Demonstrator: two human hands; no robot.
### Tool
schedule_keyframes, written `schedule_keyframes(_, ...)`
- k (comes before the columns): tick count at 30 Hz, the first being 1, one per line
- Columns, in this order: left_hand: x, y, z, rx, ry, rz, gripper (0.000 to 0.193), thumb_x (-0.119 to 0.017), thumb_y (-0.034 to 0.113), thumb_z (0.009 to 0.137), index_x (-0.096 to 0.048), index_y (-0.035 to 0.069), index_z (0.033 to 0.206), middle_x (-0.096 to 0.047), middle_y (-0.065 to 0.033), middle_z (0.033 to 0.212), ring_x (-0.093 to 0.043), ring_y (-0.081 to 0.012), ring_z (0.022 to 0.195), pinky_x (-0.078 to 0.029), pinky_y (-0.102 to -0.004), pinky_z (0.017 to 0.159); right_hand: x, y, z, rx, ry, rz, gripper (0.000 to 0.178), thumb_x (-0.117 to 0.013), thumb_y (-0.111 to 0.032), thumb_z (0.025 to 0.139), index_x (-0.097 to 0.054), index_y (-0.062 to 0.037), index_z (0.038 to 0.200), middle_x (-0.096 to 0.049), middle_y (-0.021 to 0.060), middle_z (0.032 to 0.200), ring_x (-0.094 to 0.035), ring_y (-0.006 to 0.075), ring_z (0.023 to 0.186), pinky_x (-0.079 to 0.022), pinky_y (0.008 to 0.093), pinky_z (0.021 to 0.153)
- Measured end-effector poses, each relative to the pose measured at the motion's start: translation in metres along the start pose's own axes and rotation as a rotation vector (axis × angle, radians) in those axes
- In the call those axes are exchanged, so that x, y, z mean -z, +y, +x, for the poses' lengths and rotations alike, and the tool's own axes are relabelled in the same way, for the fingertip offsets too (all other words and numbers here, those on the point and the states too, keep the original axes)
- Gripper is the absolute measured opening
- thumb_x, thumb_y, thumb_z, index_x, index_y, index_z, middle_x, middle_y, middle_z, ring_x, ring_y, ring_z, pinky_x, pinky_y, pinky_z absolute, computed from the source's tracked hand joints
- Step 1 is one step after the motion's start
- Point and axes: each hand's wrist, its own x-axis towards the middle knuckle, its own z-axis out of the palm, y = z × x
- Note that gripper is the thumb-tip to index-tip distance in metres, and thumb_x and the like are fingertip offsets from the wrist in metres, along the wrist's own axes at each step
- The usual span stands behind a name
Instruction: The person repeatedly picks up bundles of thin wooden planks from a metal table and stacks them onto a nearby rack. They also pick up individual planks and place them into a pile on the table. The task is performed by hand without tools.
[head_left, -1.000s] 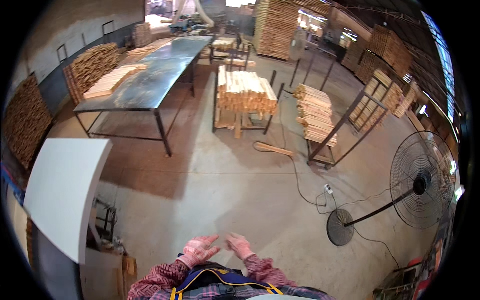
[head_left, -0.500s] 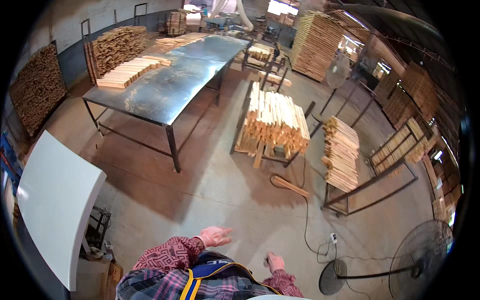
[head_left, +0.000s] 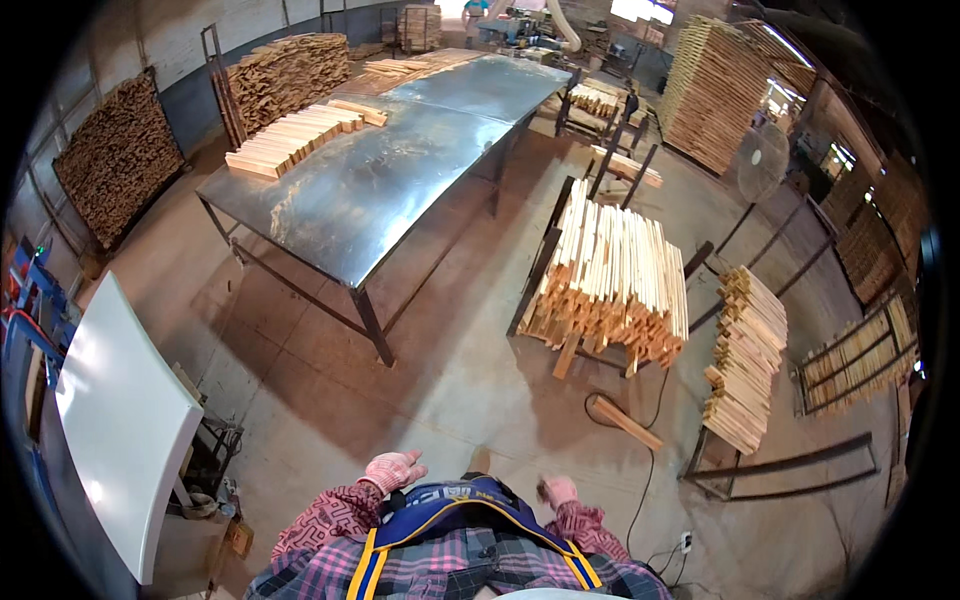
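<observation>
My left hand [head_left: 392,471], in a pink-and-white knit glove, hangs in front of my body at the left. Its fingers stretch out to the right and are apart, with nothing in them. My right hand [head_left: 558,491], gloved in pink, hangs at the other side of my body, fingers loosely bent and nothing visible in them. Both hands are over the concrete floor and touch none of the wood. Between them is the blue apron [head_left: 455,500] with yellow edging over my plaid clothing.
A metal-topped table [head_left: 400,190] stands ahead to the left, bearing a row of wood pieces [head_left: 290,140]. Ahead right are a rack of wood strips [head_left: 610,280], another strip stack [head_left: 748,360] and a low metal frame [head_left: 790,480]. A loose board [head_left: 627,422] and a cable [head_left: 640,500] lie on the floor. A white panel [head_left: 125,420] is close left.
My view has swung left, so the table and wood racks appear farther right and the black floor fan has left the picture. Both hands are drawn closer to my body.
</observation>
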Motion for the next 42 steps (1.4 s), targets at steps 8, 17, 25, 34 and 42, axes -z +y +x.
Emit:
schedule_keyframes(8, 0.093, 0.028, 0.040, -0.029, 0.219, -0.079, 0.064, -0.053, 0.052, 0.095, -0.050, 0.010, 0.143, -0.061, -0.0216, 0.132, -0.057, -0.0377, 0.123, -0.045, -0.0434, 0.103, 0.181, -0.113, 0.114, -0.096, 0.122, 0.848, 0.041, -0.060, -0.034, 0.092, -0.067, -0.0077, 0.123, -0.068, 0.0071, 0.078, -0.065, 0.0177, 0.066, -0.052, 0.0334, 0.062)
schedule_keyframes(17, 0.165, -0.047, 0.086, 0.251, 0.250, -0.036, 0.066, -0.051, 0.052, 0.094, -0.046, 0.014, 0.148, -0.062, -0.0226, 0.130, -0.060, -0.0369, 0.119, -0.047, -0.0452, 0.101, 0.244, -0.161, 0.241, -0.040, 0.561, 1.255, 0.044, -0.065, -0.015, 0.098, -0.056, -0.0027, 0.139, -0.070, 0.0038, 0.093, -0.058, 0.0094, 0.066, -0.048, 0.0240, 0.057)
schedule_keyframes(25, 0.259, -0.004, 0.187, 0.028, 0.224, -0.072, 0.068, -0.048, 0.055, 0.097, -0.039, 0.018, 0.153, -0.054, -0.0153, 0.144, -0.051, -0.0328, 0.131, -0.041, -0.0430, 0.109, 0.295, -0.096, 0.205, -0.213, 0.959, 0.903, 0.052, -0.057, -0.023, 0.102, -0.046, 0.0013, 0.147, -0.061, 0.0017, 0.093, -0.053, 0.0103, 0.072, -0.047, 0.0264, 0.067)
schedule_keyframes(34, 0.309, -0.053, 0.241, 0.044, 0.280, -0.124, 0.059, -0.051, 0.050, 0.096, -0.050, 0.017, 0.144, -0.065, -0.0187, 0.126, -0.059, -0.0363, 0.119, -0.047, -0.0443, 0.101, 0.370, -0.130, 0.227, -0.439, 0.819, 0.378, 0.083, -0.071, -0.040, 0.089, -0.035, -0.0001, 0.152, -0.045, 0.0252, 0.148, -0.044, 0.0374, 0.136, -0.036, 0.0401, 0.112)
schedule_keyframes(42, 0.375, -0.037, 0.316, 0.085, 0.287, -0.259, 0.057, -0.055, 0.046, 0.097, -0.052, 0.017, 0.145, -0.062, -0.0173, 0.134, -0.056, -0.0343, 0.126, -0.043, -0.0393, 0.108, 0.384, -0.108, 0.326, -0.602, 0.432, 0.429, 0.114, -0.078, -0.050, 0.076, -0.015, -0.0039, 0.158, -0.035, 0.0303, 0.153, -0.039, 0.0431, 0.140, -0.036, 0.0434, 0.115)
